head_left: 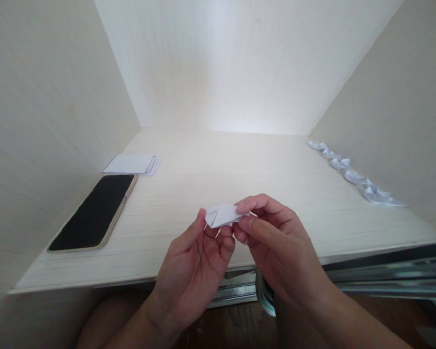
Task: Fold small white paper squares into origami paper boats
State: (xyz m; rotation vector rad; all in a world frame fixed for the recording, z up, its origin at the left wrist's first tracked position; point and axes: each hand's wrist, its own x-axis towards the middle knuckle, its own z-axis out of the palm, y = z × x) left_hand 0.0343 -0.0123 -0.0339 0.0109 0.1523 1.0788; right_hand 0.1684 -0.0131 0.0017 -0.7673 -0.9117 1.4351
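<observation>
Right hand (pixel 276 237) pinches 1 small folded white paper (pixel 223 214) by its right end; left hand (pixel 199 271) grips its left end, above worktop (pixel 221 162) front. Looks part-folded. Folded pieces (pixel 340 163) along right wall (pixel 396 121) seem done; flat sheets (pixel 129 164) beyond phone (pixel 94 211) seem left.

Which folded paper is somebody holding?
The folded paper between the left hand and right hand; the other folded papers lie in a row beside the right wall.

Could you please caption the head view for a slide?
Both hands hold folded white paper, a phone at left and a row of white pieces at right.
</observation>
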